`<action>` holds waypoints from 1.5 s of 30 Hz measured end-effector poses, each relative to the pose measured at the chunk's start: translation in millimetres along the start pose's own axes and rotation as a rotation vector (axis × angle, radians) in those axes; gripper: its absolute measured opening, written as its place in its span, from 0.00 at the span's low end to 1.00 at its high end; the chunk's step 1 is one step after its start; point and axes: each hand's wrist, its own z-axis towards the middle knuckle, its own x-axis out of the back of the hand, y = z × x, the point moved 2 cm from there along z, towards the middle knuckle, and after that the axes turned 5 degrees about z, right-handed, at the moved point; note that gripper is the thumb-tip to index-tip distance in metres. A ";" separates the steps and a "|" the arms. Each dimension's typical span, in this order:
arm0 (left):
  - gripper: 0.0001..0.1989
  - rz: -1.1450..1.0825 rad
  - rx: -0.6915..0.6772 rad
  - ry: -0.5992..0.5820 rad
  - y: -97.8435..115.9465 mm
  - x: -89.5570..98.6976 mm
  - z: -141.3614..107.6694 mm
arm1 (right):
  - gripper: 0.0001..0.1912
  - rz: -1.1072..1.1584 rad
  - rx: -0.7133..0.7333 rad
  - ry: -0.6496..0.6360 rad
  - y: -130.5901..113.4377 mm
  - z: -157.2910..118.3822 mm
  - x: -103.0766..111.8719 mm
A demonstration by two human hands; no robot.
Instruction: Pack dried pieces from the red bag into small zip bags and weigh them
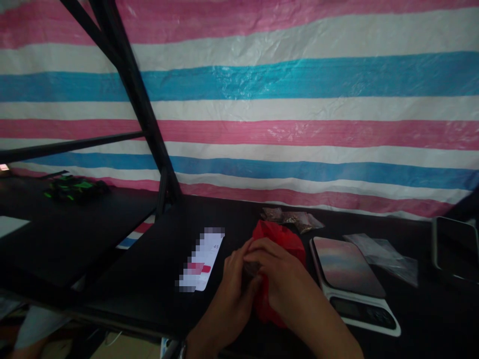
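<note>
Black tabletop [142, 284] is stretching under two forearms angling inward, with the left hand [234, 284] and right hand [284, 279] curling tightly together, both grasping a crumpled red plastic bag [280, 244] between them. A digital kitchen scale [348, 274] is sitting just right; small clear packets [292, 222] are lying beyond, near a striped tarp [262, 85].

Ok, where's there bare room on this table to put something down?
Bare black tabletop lies left of the white printed sheet, and another patch sits between the kitchen scale and the dark slab at right. It's crowded around your left hand, right hand, the red plastic bag and the small packets.
</note>
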 end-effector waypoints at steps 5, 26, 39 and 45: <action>0.30 -0.015 0.032 -0.094 10.7 4.0 -1.4 | 0.31 0.109 -0.046 0.029 0.0 -0.4 4.5; 0.11 -0.031 0.028 0.103 -5.4 1.5 13.0 | 0.22 0.116 -0.092 0.203 -3.3 6.4 2.3; 0.20 -0.144 0.085 0.236 -1.6 4.0 11.6 | 0.14 0.149 0.012 0.454 6.4 2.9 24.0; 0.23 -0.153 -0.102 0.477 -6.6 12.2 -1.2 | 0.15 -0.079 -0.290 0.178 35.9 -16.8 44.2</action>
